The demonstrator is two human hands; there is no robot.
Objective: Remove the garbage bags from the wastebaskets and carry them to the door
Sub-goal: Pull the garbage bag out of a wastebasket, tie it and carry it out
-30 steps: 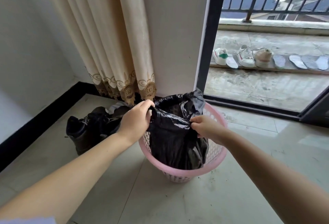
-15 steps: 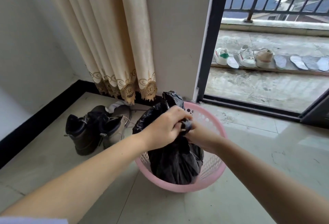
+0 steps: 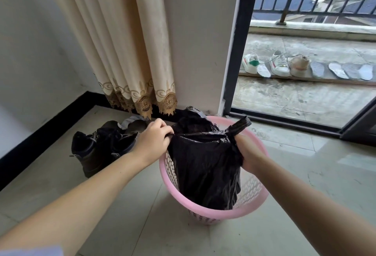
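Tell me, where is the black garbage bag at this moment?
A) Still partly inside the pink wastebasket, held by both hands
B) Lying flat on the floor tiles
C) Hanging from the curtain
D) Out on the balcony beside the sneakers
A: the black garbage bag sits in the pink wastebasket, with the left hand and right hand gripping its top.

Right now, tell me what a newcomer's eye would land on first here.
First, the black garbage bag standing in the pink wastebasket at centre, its top pulled taut between the left hand and the right hand, each gripping one end. Next, the black boots on the floor to its left, below the cream curtain. Beyond the open door, white sneakers line the balcony.
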